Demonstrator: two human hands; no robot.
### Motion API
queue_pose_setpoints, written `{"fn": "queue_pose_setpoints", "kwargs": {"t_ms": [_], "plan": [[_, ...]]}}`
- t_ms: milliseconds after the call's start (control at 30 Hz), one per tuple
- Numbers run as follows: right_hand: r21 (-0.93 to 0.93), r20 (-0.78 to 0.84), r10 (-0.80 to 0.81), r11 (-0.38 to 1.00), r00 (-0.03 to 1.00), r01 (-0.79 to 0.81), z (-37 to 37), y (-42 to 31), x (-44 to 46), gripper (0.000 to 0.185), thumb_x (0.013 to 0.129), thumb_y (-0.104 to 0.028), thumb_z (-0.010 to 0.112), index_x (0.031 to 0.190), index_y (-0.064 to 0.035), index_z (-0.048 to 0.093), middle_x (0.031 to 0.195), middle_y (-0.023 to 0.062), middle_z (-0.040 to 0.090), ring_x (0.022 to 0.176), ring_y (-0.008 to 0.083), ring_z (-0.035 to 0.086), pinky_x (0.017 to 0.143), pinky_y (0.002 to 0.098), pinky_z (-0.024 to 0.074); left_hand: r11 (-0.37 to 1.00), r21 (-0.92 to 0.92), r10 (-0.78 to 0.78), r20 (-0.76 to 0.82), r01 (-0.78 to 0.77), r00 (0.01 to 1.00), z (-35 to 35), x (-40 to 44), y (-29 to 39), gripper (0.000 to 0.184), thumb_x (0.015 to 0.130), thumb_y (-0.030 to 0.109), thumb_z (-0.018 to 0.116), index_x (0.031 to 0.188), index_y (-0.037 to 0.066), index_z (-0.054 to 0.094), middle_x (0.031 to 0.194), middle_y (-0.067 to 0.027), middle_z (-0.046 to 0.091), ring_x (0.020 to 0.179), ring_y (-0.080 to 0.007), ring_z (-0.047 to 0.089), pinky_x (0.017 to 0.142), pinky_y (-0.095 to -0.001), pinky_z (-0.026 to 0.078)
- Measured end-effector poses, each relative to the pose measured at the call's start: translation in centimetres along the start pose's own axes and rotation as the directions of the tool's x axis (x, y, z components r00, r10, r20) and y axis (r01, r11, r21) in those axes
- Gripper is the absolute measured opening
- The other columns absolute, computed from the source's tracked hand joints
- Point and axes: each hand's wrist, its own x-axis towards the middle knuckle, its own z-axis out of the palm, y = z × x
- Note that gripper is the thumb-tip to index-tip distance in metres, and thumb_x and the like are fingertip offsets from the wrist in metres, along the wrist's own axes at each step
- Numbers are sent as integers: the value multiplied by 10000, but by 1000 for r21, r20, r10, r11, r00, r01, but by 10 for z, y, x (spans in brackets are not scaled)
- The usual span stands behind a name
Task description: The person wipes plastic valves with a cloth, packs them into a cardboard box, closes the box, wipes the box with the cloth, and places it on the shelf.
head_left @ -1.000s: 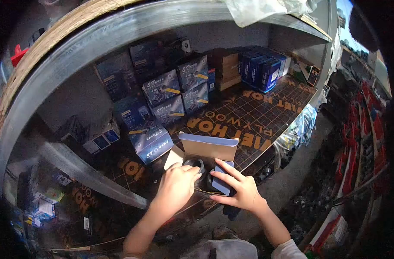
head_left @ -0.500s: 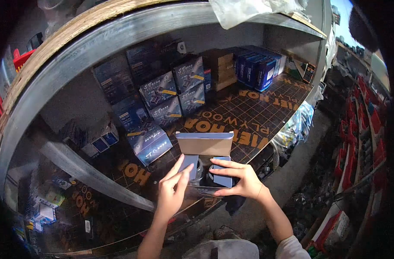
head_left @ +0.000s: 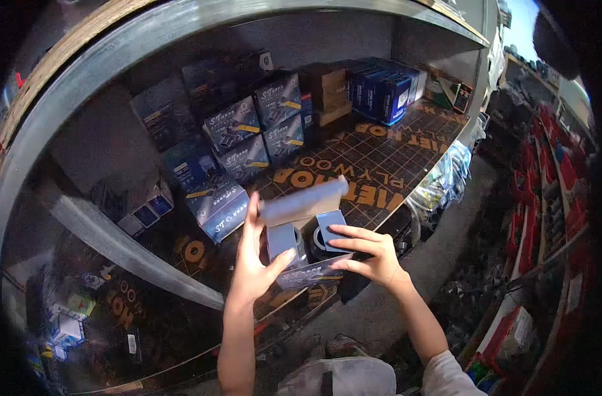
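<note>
An open blue cardboard box (head_left: 309, 274) is between my two hands at the front edge of the shelf, its lid (head_left: 305, 202) raised at the back. My left hand (head_left: 251, 267) grips its left end, thumb on the left side flap (head_left: 282, 241) and fingers up along the outside. On the right, my right hand (head_left: 377, 256) has its fingers on the other side flap (head_left: 330, 223) and its thumb at the front wall. Dark round parts (head_left: 317, 240) show inside between the flaps; their kind I cannot make out.
Stacked blue printed boxes (head_left: 240, 135) stand behind on the plywood shelf (head_left: 373, 168). Farther back are a brown carton (head_left: 332, 96) and more blue boxes (head_left: 380, 92). A metal bar (head_left: 136, 254) crosses at left. Red bins (head_left: 528, 244) line the right side.
The box has tilted and turned slightly, its lid now leaning and blurred. My left hand has shifted from the flap to the box's left end, fingers upward beside the lid.
</note>
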Motion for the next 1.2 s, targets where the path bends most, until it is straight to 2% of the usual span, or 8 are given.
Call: {"fn": "queue_pose_setpoints", "kwargs": {"t_ms": [33, 67, 100, 167, 233, 433, 1000, 1200], "plan": [[-5, 3, -4, 1000, 1000, 4, -1, 1, 0, 405, 630, -219, 790, 995, -90, 673, 1141, 91, 608, 938, 252, 638, 779, 310, 531, 998, -42, -41, 46, 43, 998, 1, 0, 3, 774, 696, 28, 682, 1378, 83, 322, 1301, -151, 463, 1218, -253, 428, 1008, -392, 327], [-10, -1, 0, 1000, 1000, 0, 0, 1, -2, 405, 630, -219, 790, 995, -90, 673, 1141, 91, 608, 938, 252, 638, 779, 310, 531, 934, 302, 153, 138, -189, 979, -6, 1, -2, 570, 686, 13, 674, 1230, 59, 511, 1212, -142, 544, 1144, -274, 497, 999, -383, 343], [-10, -27, 26, 1000, 999, -26, 1, 2, -3, 434, 618, -221, 799, 1002, -70, 665, 1139, 107, 607, 955, 252, 633, 795, 309, 523, 922, 329, 154, 178, -206, 972, -4, -1, 2, 391, 665, 58, 715, 1046, 55, 628, 1194, -125, 557, 1155, -302, 482, 993, -402, 351], [-16, -55, 55, 998, 997, -56, 6, 5, -6, 464, 605, -222, 809, 1008, -49, 656, 1138, 123, 605, 972, 252, 628, 810, 307, 516, 818, 481, 178, 309, -315, 934, 5, -8, 13, 406, 642, 125, 755, 1030, 81, 647, 1187, -100, 565, 1190, -321, 447, 994, -422, 349], [62, -173, 69, 996, 983, -59, 15, 6, -7, 520, 585, -220, 824, 1019, -7, 634, 1136, 157, 600, 1003, 254, 617, 837, 306, 500, 817, 485, 161, 327, -312, 931, 8, -13, 18, 429, 632, 174, 772, 1039, 100, 660, 1206, -95, 560, 1231, -332, 403, 1006, -442, 330], [61, -347, 176, 984, 921, -165, 28, -5, -21, 675, 554, -160, 848, 1140, 8, 559, 1218, 174, 547, 1104, 258, 554, 931, 340, 440, 818, 512, 215, 153, -263, 965, 6, -14, 8, 230, 770, 47, 654, 998, 52, 678, 1090, -140, 623, 1133, -322, 526, 934, -398, 420], [222, -188, 280, 946, 941, -237, 25, 5, -18, 721, 611, -193, 825, 1225, 7, 505, 1167, 161, 586, 1064, 213, 584, 914, 307, 449, 658, 676, 186, 280, -331, 942, 5, -12, 17, 307, 754, 73, 669, 1058, 45, 639, 1114, -141, 609, 1121, -334, 529, 889, -382, 454], [238, -200, 383, 912, 902, -335, 22, 4, -19, 743, 564, -244, 855, 1188, -6, 530, 1040, 138, 644, 961, 194, 627, 849, 293, 473, 627, 712, 149, 291, -318, 945, 8, -23, 17, 395, 703, 208, 731, 1061, 66, 646, 1190, -101, 576, 1187, -353, 462, 915, -437, 418]]}}
